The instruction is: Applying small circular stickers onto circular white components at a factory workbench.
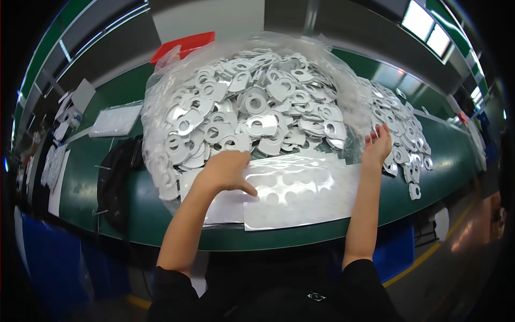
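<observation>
My left hand (228,170) is at the near edge of a big heap of flat silvery parts (257,102), each with a round hole. Its thumb is spread away from the fingers and points over a stack of clear-white sheets of round stickers (300,196). The fingertips are close to a part at the heap's front, and nothing shows in the grip. My right hand (379,146) is raised, palm turned inward, fingers bent but apart. It is beside a second, smaller pile of the same parts (397,121), and I see nothing held in it.
A clear plastic bag (155,121) surrounds the big heap on the green table (225,244). Behind it is a red tray (188,44). To the left are a bagged white stack (115,121) and a black cloth item (119,182). Blue bins (394,255) stand below the table.
</observation>
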{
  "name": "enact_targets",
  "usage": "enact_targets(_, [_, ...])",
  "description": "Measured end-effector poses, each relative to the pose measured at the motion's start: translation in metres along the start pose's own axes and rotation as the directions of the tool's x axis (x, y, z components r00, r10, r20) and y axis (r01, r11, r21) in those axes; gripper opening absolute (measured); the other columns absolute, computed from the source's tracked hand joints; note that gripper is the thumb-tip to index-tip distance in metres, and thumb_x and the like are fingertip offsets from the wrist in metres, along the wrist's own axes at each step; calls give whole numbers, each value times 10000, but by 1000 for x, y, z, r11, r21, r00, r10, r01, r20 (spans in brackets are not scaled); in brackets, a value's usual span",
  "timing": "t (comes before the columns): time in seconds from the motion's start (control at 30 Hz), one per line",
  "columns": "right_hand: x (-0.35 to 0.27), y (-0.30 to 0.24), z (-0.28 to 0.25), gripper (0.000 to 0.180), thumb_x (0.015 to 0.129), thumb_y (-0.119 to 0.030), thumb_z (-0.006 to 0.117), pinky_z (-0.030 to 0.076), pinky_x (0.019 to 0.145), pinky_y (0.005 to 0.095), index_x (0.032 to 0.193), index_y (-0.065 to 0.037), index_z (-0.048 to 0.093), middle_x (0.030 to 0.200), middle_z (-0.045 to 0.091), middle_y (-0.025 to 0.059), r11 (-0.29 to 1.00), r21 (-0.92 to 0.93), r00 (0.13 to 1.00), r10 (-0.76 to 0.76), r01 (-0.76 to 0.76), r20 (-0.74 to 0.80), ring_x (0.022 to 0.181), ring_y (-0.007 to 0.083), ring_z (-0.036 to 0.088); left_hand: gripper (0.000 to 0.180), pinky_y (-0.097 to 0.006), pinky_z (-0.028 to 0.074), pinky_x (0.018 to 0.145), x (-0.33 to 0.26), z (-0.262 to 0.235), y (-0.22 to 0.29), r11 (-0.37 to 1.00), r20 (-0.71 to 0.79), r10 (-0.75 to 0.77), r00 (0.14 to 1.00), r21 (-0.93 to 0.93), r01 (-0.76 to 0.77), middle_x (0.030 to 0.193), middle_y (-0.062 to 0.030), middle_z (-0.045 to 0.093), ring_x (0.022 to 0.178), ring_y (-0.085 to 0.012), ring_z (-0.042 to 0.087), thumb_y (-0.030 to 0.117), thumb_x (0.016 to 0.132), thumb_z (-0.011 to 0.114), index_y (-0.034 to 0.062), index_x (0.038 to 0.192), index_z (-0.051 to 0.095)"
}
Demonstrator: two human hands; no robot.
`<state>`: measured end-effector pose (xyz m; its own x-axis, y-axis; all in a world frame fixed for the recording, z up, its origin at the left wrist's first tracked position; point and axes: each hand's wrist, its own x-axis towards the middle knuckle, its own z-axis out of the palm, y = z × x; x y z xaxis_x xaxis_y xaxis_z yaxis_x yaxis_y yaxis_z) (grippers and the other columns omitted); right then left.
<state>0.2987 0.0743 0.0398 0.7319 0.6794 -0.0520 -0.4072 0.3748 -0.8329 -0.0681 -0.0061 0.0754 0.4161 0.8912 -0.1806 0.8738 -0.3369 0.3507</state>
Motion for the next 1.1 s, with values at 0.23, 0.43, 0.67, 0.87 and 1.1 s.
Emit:
enact_targets(0.23, [11,13,-4,254,841,-155,574,418,636,253,1092,-132,542,919,560,-4,1000,-3,998,28,-28,52,718,84,476,464,-353,445,605,23,12,-33,993,165,68,984,-104,-51,685,-113,592,658,-254,580,287,526,833,10,775,557])
enact_targets(0.43, [71,33,-40,196,847,-109,577,402,552,217,1043,-111,568,842,567,2,998,46,989,42,-49,139,639,76,473,185,-361,405,625,-18,-26,-53,898,-282,101,954,-388,-210,698,-114,521,662,-237,508,151,753,581,31,796,448])
enact_targets(0.67, [98,11,-46,226,875,-158,584,442,601,216,1079,-62,567,908,581,16,999,-34,974,15,-7,227,703,90,504,277,-267,471,864,-293,-159,-115,932,-934,-272,233,-316,-177,1022,-104,633,948,-154,612,100,908,557,12,1170,528])
enact_targets(0.87, [47,9,-10,239,892,-176,554,438,671,215,1107,-72,569,1018,583,34,971,-209,968,-60,113,245,790,107,514,347,-339,451,905,-617,52,-271,672,-670,-549,-499,-709,213,1170,-155,570,1040,-229,569,89,914,522,-34,1235,475])
enact_targets(1.1, [34,-12,-19,299,901,-189,541,429,710,215,1176,-71,558,1066,589,37,942,-300,968,-81,153,239,822,102,514,362,-341,456,889,-681,402,-183,-74,21,-264,-964,-997,-1,1120,-158,632,1016,-247,606,12,814,496,4,1165,584])
